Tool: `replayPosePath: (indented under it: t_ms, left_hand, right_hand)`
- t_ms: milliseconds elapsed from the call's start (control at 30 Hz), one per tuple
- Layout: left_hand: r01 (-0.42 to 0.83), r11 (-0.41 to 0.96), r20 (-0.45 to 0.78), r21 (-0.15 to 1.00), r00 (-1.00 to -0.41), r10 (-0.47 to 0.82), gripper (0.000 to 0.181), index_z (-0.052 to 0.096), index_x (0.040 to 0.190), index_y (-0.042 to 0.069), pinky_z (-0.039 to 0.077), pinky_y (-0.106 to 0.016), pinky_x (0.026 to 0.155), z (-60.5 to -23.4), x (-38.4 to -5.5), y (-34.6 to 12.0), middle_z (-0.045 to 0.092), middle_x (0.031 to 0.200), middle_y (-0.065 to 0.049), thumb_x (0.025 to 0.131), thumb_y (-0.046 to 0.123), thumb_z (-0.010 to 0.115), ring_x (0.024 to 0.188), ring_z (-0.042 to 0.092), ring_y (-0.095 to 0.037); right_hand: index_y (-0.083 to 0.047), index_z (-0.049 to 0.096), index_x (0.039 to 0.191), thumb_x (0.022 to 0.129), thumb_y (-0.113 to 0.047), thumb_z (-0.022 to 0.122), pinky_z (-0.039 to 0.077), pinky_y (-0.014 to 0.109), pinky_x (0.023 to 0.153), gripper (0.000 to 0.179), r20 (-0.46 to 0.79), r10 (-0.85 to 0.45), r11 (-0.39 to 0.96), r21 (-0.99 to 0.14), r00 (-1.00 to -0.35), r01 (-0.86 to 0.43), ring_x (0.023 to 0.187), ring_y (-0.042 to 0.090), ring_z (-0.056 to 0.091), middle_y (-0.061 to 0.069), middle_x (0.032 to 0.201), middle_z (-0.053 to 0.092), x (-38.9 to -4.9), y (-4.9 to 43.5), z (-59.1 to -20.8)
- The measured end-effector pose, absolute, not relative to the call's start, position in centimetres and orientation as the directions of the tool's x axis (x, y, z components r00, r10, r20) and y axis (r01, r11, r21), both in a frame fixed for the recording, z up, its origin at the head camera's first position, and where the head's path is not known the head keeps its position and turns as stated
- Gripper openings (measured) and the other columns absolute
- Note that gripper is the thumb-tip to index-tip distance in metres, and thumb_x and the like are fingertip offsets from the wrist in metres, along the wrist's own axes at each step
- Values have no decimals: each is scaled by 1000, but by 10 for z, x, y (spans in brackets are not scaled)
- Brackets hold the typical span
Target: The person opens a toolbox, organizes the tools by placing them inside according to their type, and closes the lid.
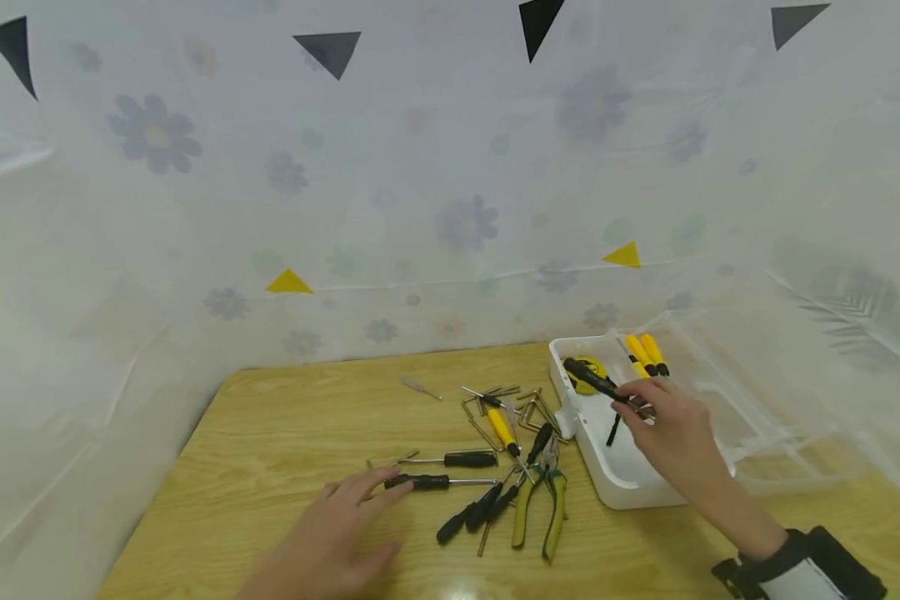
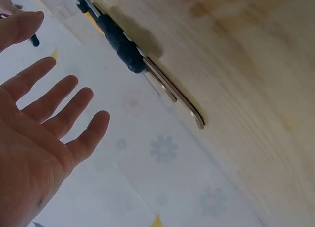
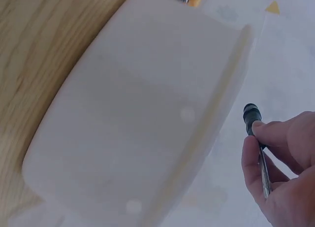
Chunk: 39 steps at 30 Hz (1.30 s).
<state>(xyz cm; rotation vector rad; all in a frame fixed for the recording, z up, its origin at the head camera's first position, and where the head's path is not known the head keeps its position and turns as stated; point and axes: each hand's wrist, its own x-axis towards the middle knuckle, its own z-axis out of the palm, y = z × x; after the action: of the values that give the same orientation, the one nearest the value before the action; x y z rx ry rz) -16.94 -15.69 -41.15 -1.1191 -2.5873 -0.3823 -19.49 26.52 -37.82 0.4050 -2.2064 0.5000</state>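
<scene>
My right hand (image 1: 671,429) pinches a black-handled screwdriver (image 1: 591,377) between thumb and fingers, over the white toolbox (image 1: 607,492). In the right wrist view the screwdriver (image 3: 251,114) shows its dark handle past the fingertips, with the metal shaft running back toward the palm. Inside the box lie a yellow tape measure (image 1: 589,367) and yellow-handled tools (image 1: 648,354). My left hand (image 1: 333,537) is spread low over the table, fingertips beside another black-handled screwdriver (image 1: 420,482). Its palm and loose fingers hold nothing in the left wrist view, near some hex keys (image 2: 177,91).
Green-handled pliers (image 1: 555,517), a yellow screwdriver (image 1: 501,427), several black-handled screwdrivers (image 1: 483,507) and hex keys (image 1: 536,410) lie heaped left of the box. A small tool (image 1: 420,387) sits apart at the back. The clear lid (image 1: 780,433) lies open to the right.
</scene>
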Motion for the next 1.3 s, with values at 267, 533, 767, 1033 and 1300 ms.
replayPosePath:
  t_ms: [267, 533, 767, 1033, 1300]
  left_hand:
    - [811, 573, 356, 115, -573, 738, 64, 42, 140, 32, 49, -47, 86, -416, -164, -139, 50, 139, 1, 82, 38, 70, 119, 54, -18]
    - [799, 595, 345, 88, -585, 734, 63, 44, 139, 30, 50, -46, 85, -419, -164, -139, 51, 138, 1, 83, 41, 69, 118, 54, -18]
    - [779, 621, 343, 81, -607, 717, 59, 47, 137, 30, 50, -43, 89, -419, -164, -141, 50, 139, 2, 83, 43, 68, 122, 51, -15]
    - [763, 641, 342, 86, -627, 700, 58, 49, 135, 30, 50, -40, 89, -420, -163, -144, 50, 139, 3, 82, 43, 69, 122, 51, -14]
    - [776, 628, 395, 60, -596, 699, 62, 51, 134, 27, 50, -41, 85, -418, -167, -146, 52, 136, 2, 78, 40, 72, 118, 54, -16]
  right_hand:
    - [4, 70, 82, 62, 12, 77, 40, 14, 51, 23, 805, 18, 942, -213, -593, -261, 59, 27, 63, 16, 78, 63, -190, 309, -378]
    - [11, 68, 80, 67, 11, 72, 45, 37, 44, 14, 698, 49, 966, -215, -715, -143, 58, 32, 56, 24, 79, 56, -185, 331, -386]
    - [13, 68, 87, 72, 12, 62, 45, 40, 46, 16, 581, -21, 973, -175, -813, -151, 60, 34, 56, 28, 84, 56, -194, 334, -380]
    - [9, 69, 80, 73, 13, 54, 46, 41, 49, 18, 397, -66, 983, -134, -916, -129, 59, 34, 57, 25, 78, 63, -217, 336, -372]
    - [9, 65, 101, 80, 3, 55, 30, 26, 50, 24, 159, -161, 980, -94, -974, -178, 53, 16, 35, 9, 74, 52, -236, 332, -367]
